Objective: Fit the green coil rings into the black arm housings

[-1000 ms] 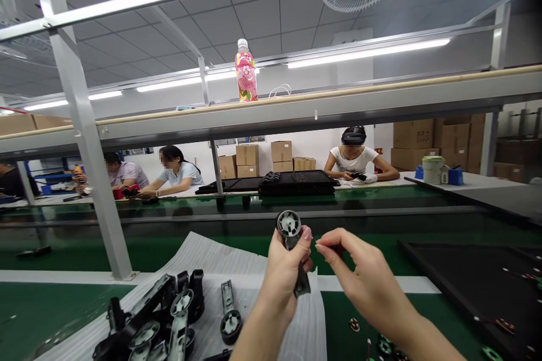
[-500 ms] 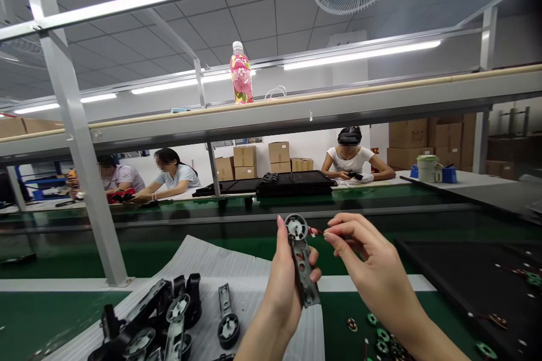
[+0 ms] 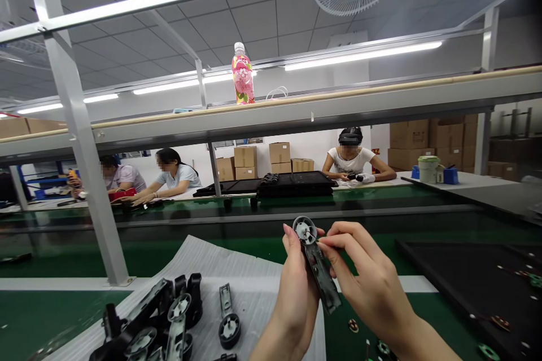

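My left hand (image 3: 298, 293) grips a long black plastic bracket (image 3: 322, 273) upright, with its round grey-centred hub (image 3: 305, 230) at the top. My right hand (image 3: 364, 276) comes in from the right, and its thumb and fingertips pinch a small part (image 3: 314, 237) against the hub. That part is mostly hidden by my fingers. Below my hands, several matching black brackets (image 3: 148, 316) lie heaped on a white foam sheet (image 3: 254, 316), and one more bracket (image 3: 228, 321) lies apart on the sheet.
Small round coil-like parts (image 3: 353, 325) lie on the green bench near my right wrist. A black tray (image 3: 466, 276) stands at the right. A green conveyor (image 3: 271, 245) runs beyond my hands, and across it several co-workers sit at a bench (image 3: 372, 183) with boxes behind.
My right hand has closed in from the right, bringing the small part onto the hub. My left hand has tilted the bracket, its lower end now swung to the right.
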Demonstrator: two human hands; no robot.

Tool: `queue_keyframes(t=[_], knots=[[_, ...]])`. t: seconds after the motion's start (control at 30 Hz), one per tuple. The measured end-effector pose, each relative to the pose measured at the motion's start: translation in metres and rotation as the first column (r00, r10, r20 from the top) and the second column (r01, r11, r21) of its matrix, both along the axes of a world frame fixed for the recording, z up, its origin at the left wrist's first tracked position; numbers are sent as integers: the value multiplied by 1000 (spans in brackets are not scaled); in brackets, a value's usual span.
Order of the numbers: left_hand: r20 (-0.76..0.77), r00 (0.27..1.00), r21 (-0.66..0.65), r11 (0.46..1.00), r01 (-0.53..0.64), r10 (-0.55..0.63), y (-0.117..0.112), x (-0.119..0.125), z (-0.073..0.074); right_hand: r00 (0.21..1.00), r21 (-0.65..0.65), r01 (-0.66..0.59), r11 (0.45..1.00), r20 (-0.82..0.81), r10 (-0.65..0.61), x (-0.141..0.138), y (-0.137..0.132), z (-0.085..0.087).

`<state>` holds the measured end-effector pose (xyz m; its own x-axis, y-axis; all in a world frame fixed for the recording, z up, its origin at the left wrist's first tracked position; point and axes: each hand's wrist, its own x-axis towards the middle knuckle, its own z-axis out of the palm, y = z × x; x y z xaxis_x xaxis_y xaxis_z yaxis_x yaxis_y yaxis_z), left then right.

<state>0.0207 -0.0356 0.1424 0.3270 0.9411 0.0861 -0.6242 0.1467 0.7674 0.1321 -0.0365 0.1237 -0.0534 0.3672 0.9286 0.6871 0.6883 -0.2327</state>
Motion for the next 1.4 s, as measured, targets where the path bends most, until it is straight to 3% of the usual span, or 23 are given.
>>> queue_keyframes(t=[0.2,0.4,0.63,0.77,0.87,1.13,1.4], knots=[[-44,997,50,997,-64,66,6,0,-8,1000,-112,-26,993,-8,26,-1,-2,1],[-159,984,134,989,-55,76,2,-1,-4,993,-283,-85,955,-100,59,8,-2,9],[-242,970,67,997,33,-16,9,-2,-6,991,-393,-4,920,124,57,31,2,13],[-489,870,97,988,119,-56,12,-3,-10,974,-470,10,883,205,98,45,0,16],[-611,792,154,979,136,-14,13,-4,-11,969,-473,25,881,229,96,47,0,15],[-562,826,266,935,236,-49,18,-16,0,992,-471,-5,882,110,65,42,4,16],[-552,833,391,895,212,44,31,-15,-11,995,-539,-54,841,40,90,32,4,18]])
